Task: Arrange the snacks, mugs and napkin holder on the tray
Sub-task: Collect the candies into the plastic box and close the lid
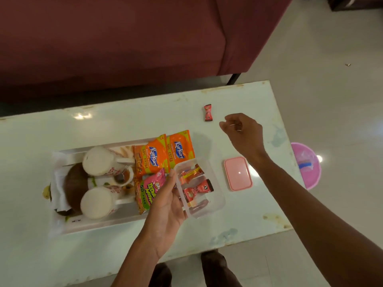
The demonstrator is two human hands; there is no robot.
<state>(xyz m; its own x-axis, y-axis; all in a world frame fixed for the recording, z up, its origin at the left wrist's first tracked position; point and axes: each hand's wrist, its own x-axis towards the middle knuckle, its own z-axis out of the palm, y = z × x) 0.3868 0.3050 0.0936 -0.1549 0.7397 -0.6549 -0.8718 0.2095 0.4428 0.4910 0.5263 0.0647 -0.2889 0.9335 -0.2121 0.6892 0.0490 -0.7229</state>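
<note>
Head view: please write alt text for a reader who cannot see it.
A left hand holds a clear container of wrapped sweets beside a tray with two mugs and snack packets; the right hand hovers near one loose sweet.

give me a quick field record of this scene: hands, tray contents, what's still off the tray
left hand: holds clear container by its near-left side
right hand: fingers curled, empty, near loose red candy
tray: two white mugs, two orange snack packets, pink snack packet
container: wrapped candies inside, lid off
pink lid: on table, right of container
</note>
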